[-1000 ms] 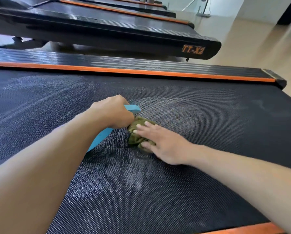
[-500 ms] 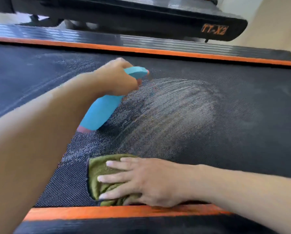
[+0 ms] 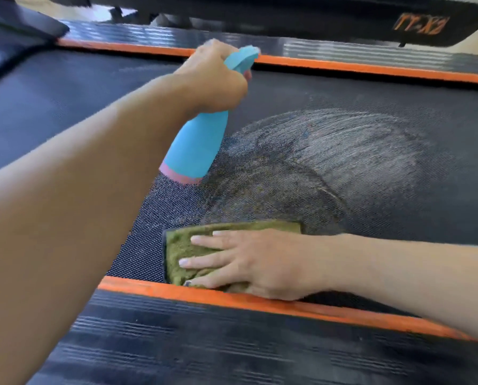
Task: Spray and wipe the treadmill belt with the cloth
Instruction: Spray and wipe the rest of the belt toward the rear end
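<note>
Two grips: L [image 3: 212, 79] holds spray bottle [image 3: 196, 145], R [image 3: 248, 262] flat on cloth [image 3: 182, 245]; "TT-X2" [image 3: 421, 23] behind.

The right hand [image 3: 255, 263] covers much of the green cloth [image 3: 182, 245], the left hand [image 3: 211, 79] hides the blue spray bottle's [image 3: 197, 145] trigger, and the neighbouring treadmill's orange lettering [image 3: 421, 23] is blurred.

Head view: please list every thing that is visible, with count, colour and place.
treadmill belt: one, black, middle, with a pale wiped smear
orange strips: two, along the near and far belt edges
side rails: two, black, ribbed, outside the strips
cloth: one, olive green, flat on the belt by the near strip
spray bottle: one, light blue with a pink base, held above the belt
second treadmill: one, black, orange lettering, top
left hand: grips the bottle's neck
right hand: flat on the cloth
</note>
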Available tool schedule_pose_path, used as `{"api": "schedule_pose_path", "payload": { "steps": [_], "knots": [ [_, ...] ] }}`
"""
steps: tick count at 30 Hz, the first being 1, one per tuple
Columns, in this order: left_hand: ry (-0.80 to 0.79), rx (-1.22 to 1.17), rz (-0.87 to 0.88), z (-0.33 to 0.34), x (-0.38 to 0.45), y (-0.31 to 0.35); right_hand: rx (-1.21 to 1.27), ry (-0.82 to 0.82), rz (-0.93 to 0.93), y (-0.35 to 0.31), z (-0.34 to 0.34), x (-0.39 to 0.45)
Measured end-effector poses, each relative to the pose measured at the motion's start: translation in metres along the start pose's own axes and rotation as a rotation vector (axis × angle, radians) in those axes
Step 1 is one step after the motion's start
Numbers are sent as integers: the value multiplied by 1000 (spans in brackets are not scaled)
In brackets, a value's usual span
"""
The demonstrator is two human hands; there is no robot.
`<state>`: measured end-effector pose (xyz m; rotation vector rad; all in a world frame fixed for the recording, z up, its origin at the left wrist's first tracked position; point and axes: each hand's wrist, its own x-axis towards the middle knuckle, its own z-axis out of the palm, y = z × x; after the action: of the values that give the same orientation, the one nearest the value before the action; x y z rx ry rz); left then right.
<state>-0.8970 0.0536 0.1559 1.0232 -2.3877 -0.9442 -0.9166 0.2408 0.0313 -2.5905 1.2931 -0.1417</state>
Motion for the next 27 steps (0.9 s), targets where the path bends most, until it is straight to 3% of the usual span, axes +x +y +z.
{"api": "schedule_pose_path", "payload": {
  "steps": [3,8,13,16,23,27],
  "knots": [
    [47,13,0,-15,-4,-6,67,-40,-36,20,-9,-10],
    [103,41,-41,-39,-8,-19,111,70,279,55,-17,33],
    [120,70,-40,-42,-7,-21,61,43,33,-2,5,77],
    [125,39,-46,-42,-6,-20,54,-3,-76,6,-4,58],
    [116,-56,-52,-63,-18,-33,100,28,263,51,-18,66],
    [127,5,-80,-72,-19,-46,15,54,98,9,-8,130]
  ]
}}
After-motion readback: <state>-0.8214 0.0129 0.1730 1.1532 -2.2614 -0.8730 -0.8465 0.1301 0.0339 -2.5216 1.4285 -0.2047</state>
